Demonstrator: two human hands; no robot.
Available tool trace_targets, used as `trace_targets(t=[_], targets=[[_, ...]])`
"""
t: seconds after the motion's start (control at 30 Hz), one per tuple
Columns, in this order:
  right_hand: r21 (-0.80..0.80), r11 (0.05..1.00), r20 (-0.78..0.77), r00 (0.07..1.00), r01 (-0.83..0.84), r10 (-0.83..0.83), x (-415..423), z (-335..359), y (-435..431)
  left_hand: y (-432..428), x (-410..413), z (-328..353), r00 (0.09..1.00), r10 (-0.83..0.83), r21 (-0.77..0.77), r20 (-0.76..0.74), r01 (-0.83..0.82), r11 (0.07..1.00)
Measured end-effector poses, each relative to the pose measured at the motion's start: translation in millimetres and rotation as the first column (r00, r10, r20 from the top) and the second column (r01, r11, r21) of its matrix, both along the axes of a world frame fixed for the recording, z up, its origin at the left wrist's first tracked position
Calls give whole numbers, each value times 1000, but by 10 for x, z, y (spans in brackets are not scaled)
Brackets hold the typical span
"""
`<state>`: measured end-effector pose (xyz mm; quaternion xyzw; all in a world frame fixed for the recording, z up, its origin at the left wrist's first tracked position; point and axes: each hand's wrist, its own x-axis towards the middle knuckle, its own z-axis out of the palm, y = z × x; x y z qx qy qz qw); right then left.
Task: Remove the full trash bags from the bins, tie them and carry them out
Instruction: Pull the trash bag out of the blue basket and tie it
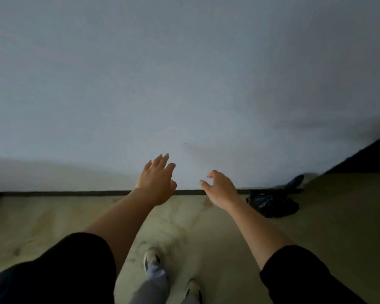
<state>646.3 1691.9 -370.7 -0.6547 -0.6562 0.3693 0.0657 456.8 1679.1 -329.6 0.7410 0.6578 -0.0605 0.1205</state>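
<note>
- Both hands are reaching out toward the wall (184, 84) - the left hand (156, 183) with fingers loosely spread, the right hand (222, 189) with fingers loosely curled, each holding nothing.
- The black trash bag (272, 202) is sitting on the floor (338, 216) at the wall's foot, off to the right and apart from the right hand.
- It is looking soft, slumped and fairly light - the twisted neck (295, 181) poking up is looking like the place to grip.
- No bin is showing, and the dim light is hiding whether that neck is knotted.

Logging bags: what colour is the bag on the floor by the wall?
Black trash bag, seen in head view.
</note>
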Motion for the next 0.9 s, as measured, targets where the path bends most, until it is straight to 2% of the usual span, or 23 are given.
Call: trace_targets(t=[0.1, 0.23, 0.27, 0.33, 0.43, 0.6, 0.67, 0.87, 0.9], targets=[[-9, 984, 35, 983, -180, 180, -641, 273, -236, -525, -631, 223, 989, 147, 9, 35, -147, 989], [-22, 920, 73, 917, -392, 392, -1673, 520, -654, -1219, -1583, 457, 926, 374, -2, 54, -374, 927], [17, 879, 90, 876, -477, 474, -2289, 614, -798, -1529, -2112, 569, 888, 456, 22, 54, -458, 889], [24, 872, 88, 870, -488, 485, -2640, 659, -837, -1697, -2395, 589, 858, 508, 27, 80, -511, 859], [37, 808, 128, 805, -588, 580, -3736, 776, -1212, -2362, -3289, 678, 775, 624, 61, 100, -630, 774], [77, 628, 191, 630, -774, 753, -5418, 894, -2062, -3554, -4645, 792, 620, 782, 53, 63, -785, 618], [85, 538, 204, 543, -838, 814, -6101, 1010, -2495, -4086, -5172, 903, 524, 850, 45, 50, -852, 522], [159, 256, 331, 295, -954, 896, -7706, 1343, -3366, -5098, -6404, 1076, 290, 954, 105, 80, -954, 281], [165, 239, 337, 282, -957, 898, -7809, 1380, -3418, -5145, -6488, 1078, 272, 959, 106, 79, -959, 263]])
